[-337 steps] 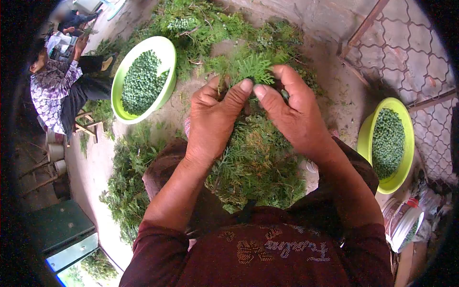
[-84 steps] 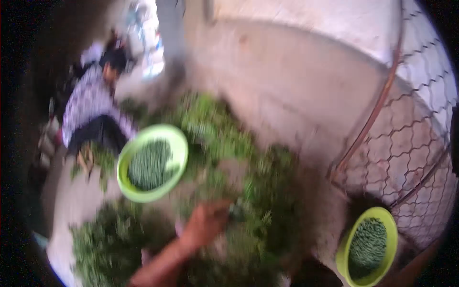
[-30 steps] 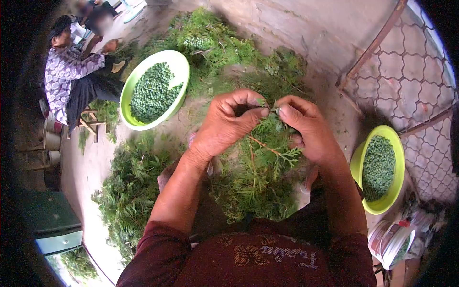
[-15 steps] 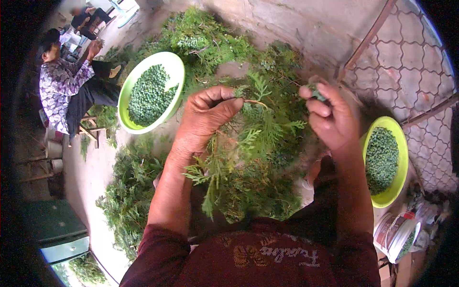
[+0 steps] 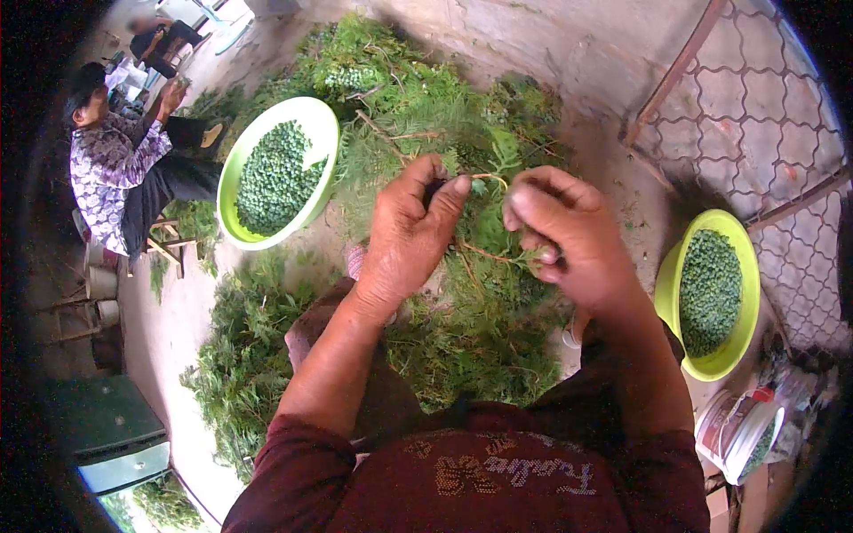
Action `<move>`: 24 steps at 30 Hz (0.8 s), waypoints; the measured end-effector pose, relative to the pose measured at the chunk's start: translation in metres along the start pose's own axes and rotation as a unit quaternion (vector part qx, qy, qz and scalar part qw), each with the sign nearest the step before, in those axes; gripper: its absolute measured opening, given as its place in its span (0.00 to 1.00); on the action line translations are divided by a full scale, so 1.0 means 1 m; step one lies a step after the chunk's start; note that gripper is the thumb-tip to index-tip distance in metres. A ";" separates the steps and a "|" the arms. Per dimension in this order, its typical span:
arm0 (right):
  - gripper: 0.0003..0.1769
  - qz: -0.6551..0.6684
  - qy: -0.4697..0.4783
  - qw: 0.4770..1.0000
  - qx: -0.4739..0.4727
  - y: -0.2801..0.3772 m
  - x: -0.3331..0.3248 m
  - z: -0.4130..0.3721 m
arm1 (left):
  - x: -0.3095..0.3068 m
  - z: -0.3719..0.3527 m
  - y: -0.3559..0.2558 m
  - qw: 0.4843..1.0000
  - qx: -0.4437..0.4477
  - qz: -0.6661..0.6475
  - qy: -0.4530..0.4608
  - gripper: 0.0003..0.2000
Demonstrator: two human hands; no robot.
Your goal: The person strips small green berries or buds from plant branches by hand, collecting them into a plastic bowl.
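My left hand pinches the stem of a leafy green conifer sprig between thumb and fingers. Close on its right, my right hand is curled closed beside the sprig's stem and leaves. What those fingers hold is hidden by the hand itself. Beneath both hands lies a heap of cut conifer branches, spread over the floor between my legs.
A lime-green basin of small green cones stands at left, another basin of them at right. Below that one, a white bucket lies tilted. More branches cover the floor. One person sits at left, another farther back.
My right hand has come left and down to the sprig; the green bits seen in its fingers before are now hidden. My left hand has shifted slightly right, and the sprig has turned.
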State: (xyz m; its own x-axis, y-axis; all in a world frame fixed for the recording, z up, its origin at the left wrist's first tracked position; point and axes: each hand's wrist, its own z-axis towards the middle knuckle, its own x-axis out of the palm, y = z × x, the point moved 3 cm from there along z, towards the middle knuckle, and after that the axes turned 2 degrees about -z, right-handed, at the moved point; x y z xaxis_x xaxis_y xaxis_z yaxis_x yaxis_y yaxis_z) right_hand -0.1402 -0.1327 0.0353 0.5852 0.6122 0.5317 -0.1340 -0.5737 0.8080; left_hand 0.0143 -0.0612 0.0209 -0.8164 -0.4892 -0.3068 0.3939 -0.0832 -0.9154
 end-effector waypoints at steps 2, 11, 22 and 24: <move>0.12 -0.191 -0.084 0.977 -0.038 -0.005 0.005 0.002 | 0.005 -0.002 0.001 1.000 0.005 -0.002 -0.001 0.09; 0.09 -0.016 -0.056 0.996 -0.067 0.002 -0.005 0.010 | 0.004 -0.002 0.009 0.894 -0.226 -0.386 -0.011 0.05; 0.12 -0.031 -0.046 0.998 0.021 -0.004 -0.005 0.013 | -0.001 -0.006 0.006 0.916 -0.192 -0.351 0.021 0.05; 0.13 -0.047 -0.014 0.998 0.033 -0.006 -0.003 0.013 | 0.001 -0.006 0.000 0.915 -0.169 -0.366 0.030 0.08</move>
State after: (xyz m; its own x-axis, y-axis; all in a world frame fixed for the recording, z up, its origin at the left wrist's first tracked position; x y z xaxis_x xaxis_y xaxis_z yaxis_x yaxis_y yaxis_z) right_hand -0.1303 -0.1381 0.0258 0.6151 0.6501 0.4462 -0.0247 -0.5497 0.8350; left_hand 0.0115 -0.0567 0.0188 -0.8348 -0.3613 0.4155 -0.4117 -0.0916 -0.9067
